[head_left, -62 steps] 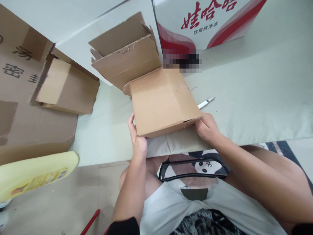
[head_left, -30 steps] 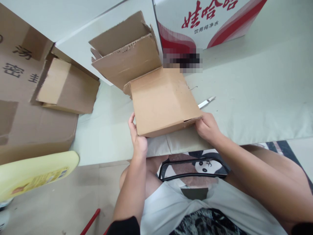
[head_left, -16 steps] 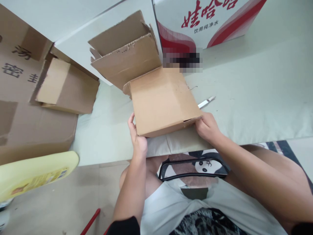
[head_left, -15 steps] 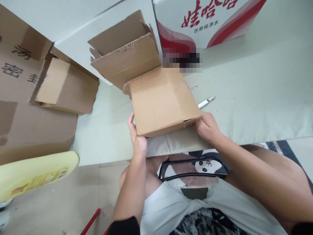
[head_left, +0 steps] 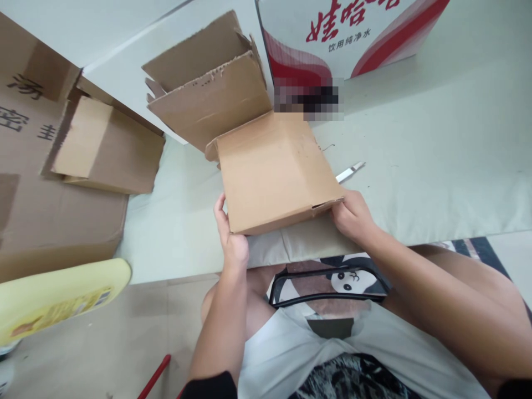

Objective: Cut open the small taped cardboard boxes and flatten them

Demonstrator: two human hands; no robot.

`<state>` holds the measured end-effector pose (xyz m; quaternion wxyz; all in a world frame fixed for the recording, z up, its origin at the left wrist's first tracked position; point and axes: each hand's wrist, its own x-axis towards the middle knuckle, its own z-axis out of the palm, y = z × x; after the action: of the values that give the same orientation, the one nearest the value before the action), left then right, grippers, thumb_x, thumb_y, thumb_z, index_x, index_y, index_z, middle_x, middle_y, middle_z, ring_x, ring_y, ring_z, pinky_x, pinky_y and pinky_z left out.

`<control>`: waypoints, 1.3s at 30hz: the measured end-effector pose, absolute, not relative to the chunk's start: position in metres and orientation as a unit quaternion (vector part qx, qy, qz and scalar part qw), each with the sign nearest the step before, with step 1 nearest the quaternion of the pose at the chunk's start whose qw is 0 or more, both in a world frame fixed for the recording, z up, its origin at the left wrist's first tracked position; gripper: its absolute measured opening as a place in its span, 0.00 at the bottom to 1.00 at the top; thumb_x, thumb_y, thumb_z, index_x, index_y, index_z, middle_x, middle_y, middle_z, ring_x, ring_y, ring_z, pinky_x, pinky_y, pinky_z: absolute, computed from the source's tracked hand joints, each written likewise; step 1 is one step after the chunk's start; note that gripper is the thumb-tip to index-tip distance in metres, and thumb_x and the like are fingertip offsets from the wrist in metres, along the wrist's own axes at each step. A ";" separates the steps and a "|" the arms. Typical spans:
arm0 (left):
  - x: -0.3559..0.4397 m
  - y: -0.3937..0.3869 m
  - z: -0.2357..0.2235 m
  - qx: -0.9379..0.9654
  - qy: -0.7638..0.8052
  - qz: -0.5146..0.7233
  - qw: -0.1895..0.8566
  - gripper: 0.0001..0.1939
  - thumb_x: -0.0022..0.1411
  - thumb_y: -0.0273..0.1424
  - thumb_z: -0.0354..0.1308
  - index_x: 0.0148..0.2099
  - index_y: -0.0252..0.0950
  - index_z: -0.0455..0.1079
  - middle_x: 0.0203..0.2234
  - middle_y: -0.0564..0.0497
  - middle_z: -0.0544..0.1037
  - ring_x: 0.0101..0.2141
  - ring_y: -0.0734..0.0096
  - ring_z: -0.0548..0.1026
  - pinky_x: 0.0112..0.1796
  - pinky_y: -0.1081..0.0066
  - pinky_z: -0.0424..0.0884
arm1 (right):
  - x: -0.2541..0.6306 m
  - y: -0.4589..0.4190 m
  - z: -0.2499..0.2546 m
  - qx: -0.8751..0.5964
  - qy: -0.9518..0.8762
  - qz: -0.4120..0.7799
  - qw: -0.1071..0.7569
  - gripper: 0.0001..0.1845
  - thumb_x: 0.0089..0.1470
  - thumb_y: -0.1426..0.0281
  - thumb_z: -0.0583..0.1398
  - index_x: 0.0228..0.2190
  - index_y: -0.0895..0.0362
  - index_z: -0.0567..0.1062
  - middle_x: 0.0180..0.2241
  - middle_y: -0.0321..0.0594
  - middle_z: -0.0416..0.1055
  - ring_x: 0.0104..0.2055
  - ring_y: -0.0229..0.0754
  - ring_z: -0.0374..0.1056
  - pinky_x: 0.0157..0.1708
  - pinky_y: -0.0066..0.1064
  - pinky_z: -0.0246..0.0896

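Observation:
A brown cardboard box (head_left: 274, 172) lies in the middle of the pale green cloth, its flap or lid (head_left: 210, 91) raised at the far left side. My left hand (head_left: 233, 235) grips the box's near left corner, with the fingers along its left side and partly under it. At the near right corner my right hand (head_left: 351, 216) holds the edge by a small gap in the cardboard; some of its fingertips are hidden behind the box. A white, pen-like utility knife (head_left: 350, 172) lies on the cloth just beyond my right hand.
Another small cardboard box (head_left: 110, 147) leans against a large brown carton (head_left: 66, 221) at the left. A white carton with red print (head_left: 349, 33) stands at the back. A yellow plastic container (head_left: 62, 296) juts in at lower left. The cloth's front edge (head_left: 174, 275) runs above my knees.
The view has shifted slightly, so the surroundings sit a little further left and higher. Both hands keep the same hold on the cardboard box, which has barely moved.

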<state>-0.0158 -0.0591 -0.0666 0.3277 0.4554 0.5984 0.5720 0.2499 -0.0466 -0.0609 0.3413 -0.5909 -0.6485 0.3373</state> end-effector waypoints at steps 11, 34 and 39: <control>-0.016 -0.063 -0.064 0.485 0.582 0.568 0.321 0.34 0.63 0.54 0.65 0.65 0.46 0.64 0.62 0.47 0.71 0.62 0.59 0.72 0.60 0.65 0.71 | 0.250 -0.049 -0.058 -0.596 -0.644 0.350 0.330 0.18 0.61 0.61 0.47 0.20 0.50 0.55 0.17 0.40 0.59 0.27 0.47 0.62 0.30 0.38 0.56; -0.006 -0.053 -0.051 0.382 0.579 0.631 0.348 0.33 0.52 0.50 0.77 0.49 0.42 0.63 0.32 0.58 0.75 0.27 0.80 0.72 0.32 0.77 0.68 | 0.251 -0.050 -0.059 -0.567 -0.681 0.324 0.332 0.28 0.67 0.49 0.43 0.19 0.50 0.54 0.15 0.38 0.58 0.20 0.41 0.58 0.24 0.33 0.47; -0.008 -0.050 -0.050 0.354 0.571 0.650 0.355 0.35 0.48 0.46 0.79 0.49 0.42 0.63 0.32 0.58 0.76 0.27 0.81 0.72 0.31 0.79 0.68 | 0.252 -0.050 -0.059 -0.548 -0.683 0.354 0.328 0.25 0.65 0.55 0.47 0.19 0.51 0.55 0.18 0.41 0.66 0.25 0.43 0.64 0.26 0.32 0.51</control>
<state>-0.0078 -0.0501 -0.0500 0.3553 0.3540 0.5705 0.6503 0.2522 -0.0496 -0.0592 0.3282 -0.5483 -0.6827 0.3544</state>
